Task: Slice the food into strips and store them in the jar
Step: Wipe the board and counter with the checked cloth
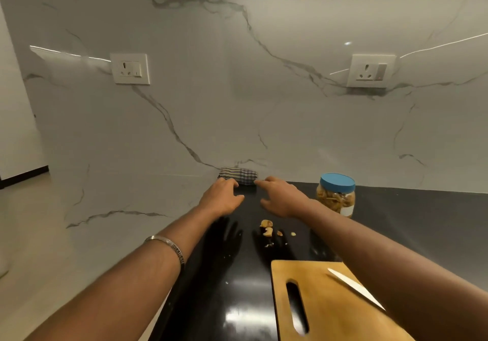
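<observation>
Left hand: I see my left hand (pixel 221 198) just left of the frame's centre, palm down over the black worktop (pixel 422 222), fingers loosely spread and holding nothing; its fingertips lie just beside the folded cloth (pixel 239 175), and I cannot tell whether they touch it.
Right hand: my right hand (pixel 284 198) sits just right of centre, also palm down, fingers stretched out and relaxed, thumb out toward the lower left, gripping nothing; its fingertips reach the near edge of the same cloth.
Cloth: a small checked roll against the foot of the marble wall (pixel 211 103), at the far edge of the worktop, between the two sets of fingertips.
Jar: the clear jar (pixel 336 195) stands upright right of centre, just beside my right wrist, with its blue lid (pixel 337 182) on and brownish strips showing through the wall.
Food scraps: a few pale food pieces (pixel 268 228) lie loose on the worktop below the hands, between them and the board.
Cutting board: a wooden cutting board (pixel 317 314) fills the lower right of the frame, its handle slot toward the left.
Knife: a pale-bladed knife (pixel 353 286) lies on the board, partly hidden under my right forearm.
Wrist: a metal bangle (pixel 169 248) circles my left forearm at lower left.
Wall: two sockets (pixel 130 68) are set in the marble, upper left and upper right.
</observation>
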